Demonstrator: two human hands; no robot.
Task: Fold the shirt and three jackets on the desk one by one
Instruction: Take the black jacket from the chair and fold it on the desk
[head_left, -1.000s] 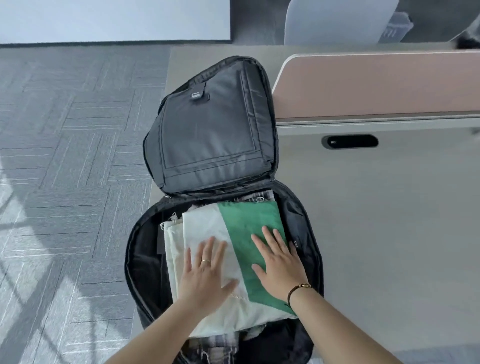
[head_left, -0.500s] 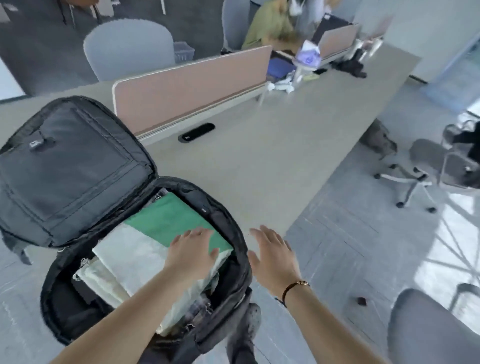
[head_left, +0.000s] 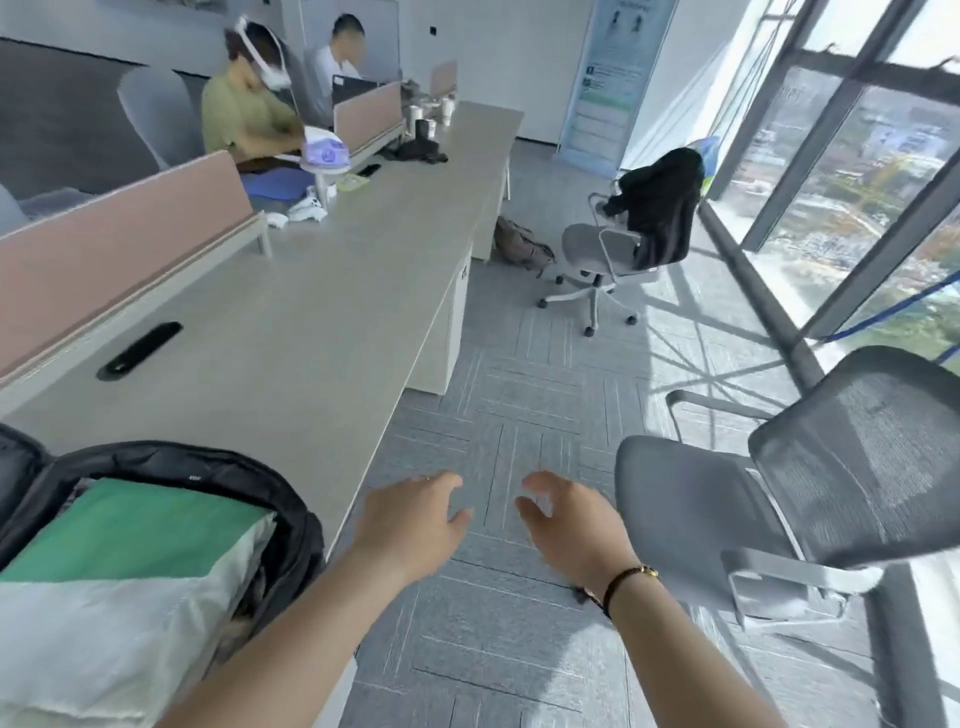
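Observation:
A folded green and white jacket (head_left: 119, 561) lies on top of other folded clothes inside an open black backpack (head_left: 291, 525) at the desk's near left corner. My left hand (head_left: 410, 522) hovers over the floor just right of the desk edge, fingers loosely spread, holding nothing. My right hand (head_left: 571, 525), with a dark bracelet at the wrist, hangs beside it, also relaxed and empty. Neither hand touches the clothes or the backpack.
The long grey desk (head_left: 291, 338) runs away to the back, with a pink divider (head_left: 119, 234) along its left. A grey mesh chair (head_left: 810, 499) stands close on my right. Another chair (head_left: 618, 249) with a black garment stands farther off. Two people sit at the far end.
My view has swung right, away from the backpack. Both hands have lifted off the folded jacket and moved right, off the desk, over the floor.

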